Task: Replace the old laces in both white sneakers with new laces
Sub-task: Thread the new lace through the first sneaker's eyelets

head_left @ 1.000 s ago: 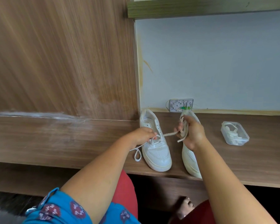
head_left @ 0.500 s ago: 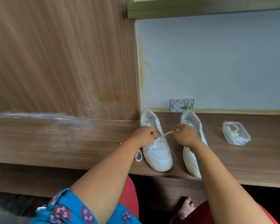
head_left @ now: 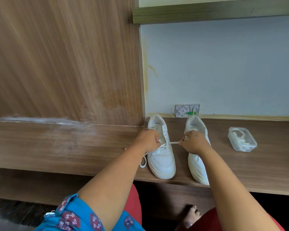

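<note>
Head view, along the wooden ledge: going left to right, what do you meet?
Loose lace loop → left hand → left sneaker → right hand → clear plastic container.

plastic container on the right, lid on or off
Cannot tell. The clear plastic container sits upright on the shelf with pale strips inside, but its clear top hides whether a lid is fitted.

two sneakers [head_left: 162,157]; one container [head_left: 242,139]
</note>
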The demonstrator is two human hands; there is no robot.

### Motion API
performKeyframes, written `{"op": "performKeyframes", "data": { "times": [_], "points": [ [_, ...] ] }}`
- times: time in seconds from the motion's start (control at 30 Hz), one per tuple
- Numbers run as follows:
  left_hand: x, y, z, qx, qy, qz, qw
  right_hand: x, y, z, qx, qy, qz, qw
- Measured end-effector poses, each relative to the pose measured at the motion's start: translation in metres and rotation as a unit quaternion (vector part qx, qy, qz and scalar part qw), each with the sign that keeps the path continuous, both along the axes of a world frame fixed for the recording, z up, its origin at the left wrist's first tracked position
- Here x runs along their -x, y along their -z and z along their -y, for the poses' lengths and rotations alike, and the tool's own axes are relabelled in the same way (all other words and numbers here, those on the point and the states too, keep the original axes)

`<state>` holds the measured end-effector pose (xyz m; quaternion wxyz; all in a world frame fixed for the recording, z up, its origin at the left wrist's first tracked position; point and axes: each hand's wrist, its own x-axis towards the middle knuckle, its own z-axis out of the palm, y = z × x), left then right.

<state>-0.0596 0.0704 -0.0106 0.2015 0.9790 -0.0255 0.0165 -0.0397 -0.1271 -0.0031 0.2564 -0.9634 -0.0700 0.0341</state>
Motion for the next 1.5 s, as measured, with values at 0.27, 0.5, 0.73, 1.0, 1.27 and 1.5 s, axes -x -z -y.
{"op": "performKeyframes", "data": {
  "times": [0.27, 0.5, 0.73, 1.0, 1.27, 1.5],
  "points": [
    [-0.002, -0.004, -0.002, 0.103, -0.143, 0.009, 0.984, -0.001, -0.002, 0.007, -0.045, -0.078, -0.013, 0.996],
    [-0.001, -0.006, 0.006, -0.020, -0.062, -0.092, 0.994, 0.010, 0.011, -0.018, -0.081, -0.093, 0.034, 0.992],
    [0.003, -0.004, -0.019, 0.008, 0.038, -0.172, 0.984, 0.006, 0.024, -0.021, -0.077, -0.079, 0.018, 0.994],
    [0.003, -0.009, -0.038, 0.016, 0.060, -0.146, 0.987, 0.001, 0.026, -0.018, -0.056, -0.095, 0.015, 0.994],
    [0.006, -0.010, -0.046, 0.112, 0.045, -0.182, 0.976, -0.002, 0.030, -0.014, -0.057, -0.101, 0.004, 0.993],
    [0.008, -0.017, -0.037, 0.044, 0.017, -0.138, 0.989, 0.003, 0.009, -0.005, -0.094, -0.087, -0.080, 0.988]
  ]
}}
